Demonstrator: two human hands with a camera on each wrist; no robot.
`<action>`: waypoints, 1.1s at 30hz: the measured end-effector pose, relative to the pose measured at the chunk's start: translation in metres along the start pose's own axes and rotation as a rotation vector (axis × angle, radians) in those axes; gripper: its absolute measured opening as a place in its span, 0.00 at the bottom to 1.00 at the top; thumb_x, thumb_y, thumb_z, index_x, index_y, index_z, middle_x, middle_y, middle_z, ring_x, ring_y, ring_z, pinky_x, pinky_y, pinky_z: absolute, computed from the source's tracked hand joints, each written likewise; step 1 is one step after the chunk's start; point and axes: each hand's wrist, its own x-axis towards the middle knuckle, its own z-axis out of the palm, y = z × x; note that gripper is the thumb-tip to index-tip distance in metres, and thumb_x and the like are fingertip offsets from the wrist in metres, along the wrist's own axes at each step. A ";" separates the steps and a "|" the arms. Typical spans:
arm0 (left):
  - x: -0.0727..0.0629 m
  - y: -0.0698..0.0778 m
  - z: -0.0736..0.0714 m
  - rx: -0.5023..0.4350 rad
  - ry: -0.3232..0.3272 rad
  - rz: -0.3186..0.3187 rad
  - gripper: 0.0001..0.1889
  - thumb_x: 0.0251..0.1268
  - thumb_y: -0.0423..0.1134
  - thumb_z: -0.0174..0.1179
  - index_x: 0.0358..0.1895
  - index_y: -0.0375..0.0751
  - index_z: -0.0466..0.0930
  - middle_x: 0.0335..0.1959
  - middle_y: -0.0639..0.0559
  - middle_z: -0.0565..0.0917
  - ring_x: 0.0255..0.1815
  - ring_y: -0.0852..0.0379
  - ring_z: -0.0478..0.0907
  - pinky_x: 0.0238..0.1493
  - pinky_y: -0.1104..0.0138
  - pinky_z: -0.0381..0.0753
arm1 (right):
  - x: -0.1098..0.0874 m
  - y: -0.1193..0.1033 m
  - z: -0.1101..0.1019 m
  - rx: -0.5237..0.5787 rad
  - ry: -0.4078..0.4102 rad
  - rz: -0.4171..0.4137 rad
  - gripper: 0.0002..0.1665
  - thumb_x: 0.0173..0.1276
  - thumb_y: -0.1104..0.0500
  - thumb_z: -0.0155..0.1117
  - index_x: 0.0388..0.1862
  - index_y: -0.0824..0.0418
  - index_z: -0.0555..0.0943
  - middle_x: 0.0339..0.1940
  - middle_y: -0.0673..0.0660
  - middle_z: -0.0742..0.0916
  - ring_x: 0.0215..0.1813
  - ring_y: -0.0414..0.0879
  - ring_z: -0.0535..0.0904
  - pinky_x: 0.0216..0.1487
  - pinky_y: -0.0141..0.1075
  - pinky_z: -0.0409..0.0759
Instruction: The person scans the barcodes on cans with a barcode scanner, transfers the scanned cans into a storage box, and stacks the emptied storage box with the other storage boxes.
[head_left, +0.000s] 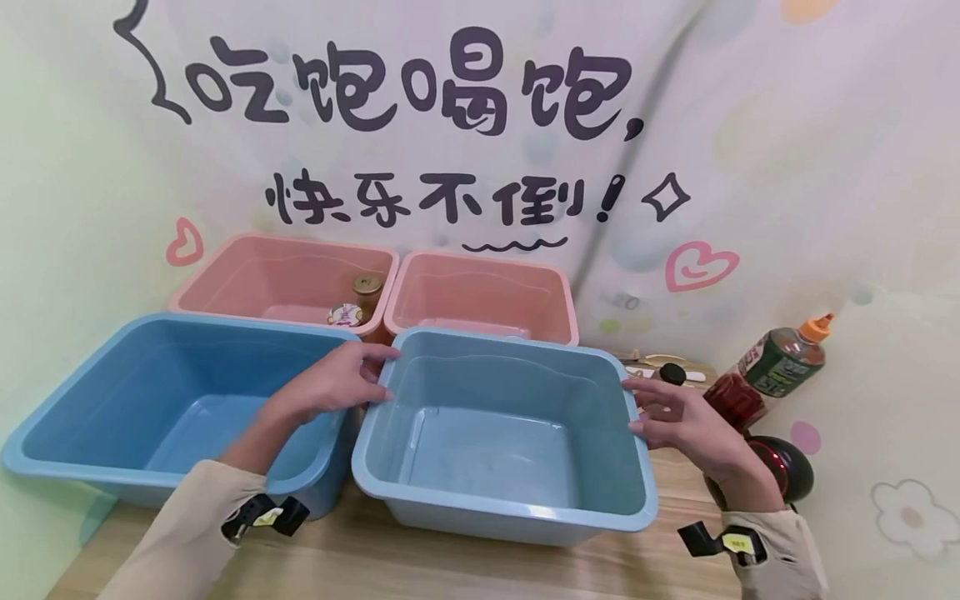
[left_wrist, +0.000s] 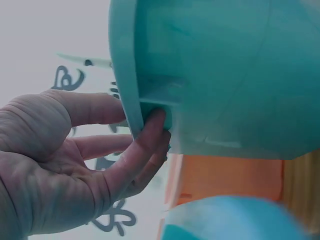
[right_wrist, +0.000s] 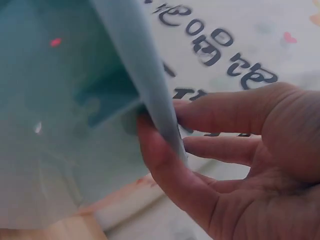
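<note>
A light blue plastic basin [head_left: 483,507] stands at the middle of the table, its inside bare in the head view. My left hand [head_left: 339,382] grips the rim at its left end. In the left wrist view, the thumb lies on one side of the basin's lip and curled fingertips [left_wrist: 156,120] tuck under it. On the opposite end my right hand [head_left: 686,421] pinches the rim between thumb and fingers, which the right wrist view confirms. Left of this basin, under my left forearm, sits a darker blue basin [head_left: 97,472].
Two pink basins stand behind against the wall; the left one [head_left: 281,242] holds a can [head_left: 367,287] and a round-lidded cup [head_left: 346,315]. At right are a sauce bottle [head_left: 780,367] with orange cap, a dark rounded object [head_left: 787,468], a black-capped bottle [head_left: 670,374] and some utensils.
</note>
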 end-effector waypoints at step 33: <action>-0.037 0.036 -0.123 0.006 0.052 0.121 0.35 0.65 0.35 0.65 0.75 0.40 0.63 0.61 0.33 0.79 0.42 0.50 0.88 0.38 0.54 0.89 | 0.015 -0.110 -0.001 0.341 -0.085 -0.313 0.32 0.72 0.75 0.54 0.74 0.64 0.66 0.60 0.57 0.82 0.50 0.48 0.88 0.47 0.44 0.88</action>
